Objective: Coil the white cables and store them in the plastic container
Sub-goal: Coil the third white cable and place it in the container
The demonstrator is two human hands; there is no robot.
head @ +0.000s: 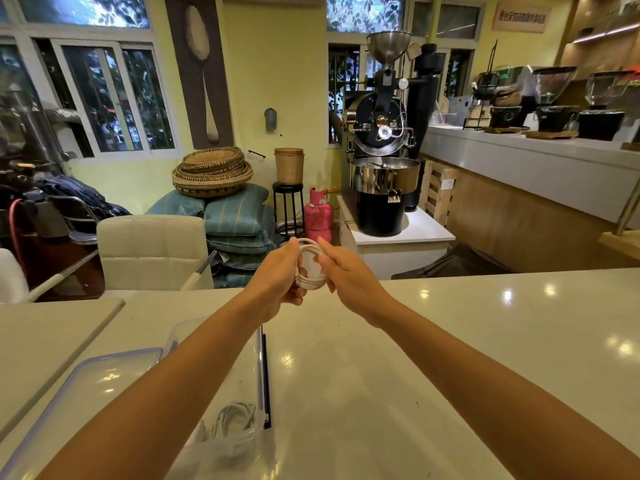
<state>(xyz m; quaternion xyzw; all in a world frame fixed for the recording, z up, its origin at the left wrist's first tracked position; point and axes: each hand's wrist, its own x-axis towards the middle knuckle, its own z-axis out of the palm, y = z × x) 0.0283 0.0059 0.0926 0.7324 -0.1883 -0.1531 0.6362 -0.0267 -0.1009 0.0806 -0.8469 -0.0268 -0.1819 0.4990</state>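
A white cable (309, 280), wound into a small coil, is held up above the far edge of the white table. My left hand (280, 275) grips the coil's left side, fingers curled round the loops. My right hand (346, 271) pinches the coil's right side. Below my left forearm stands a clear plastic container (260, 358) with a blue-edged rim. Another coiled white cable (235, 419) lies inside it near its front end. My left arm hides much of the container.
The container's clear lid (93, 382) with a blue rim lies flat at the left. The glossy white table (433, 358) stretches to the right. A white chair (152, 251) stands behind the far edge. A raised white slab (45, 337) sits at the left.
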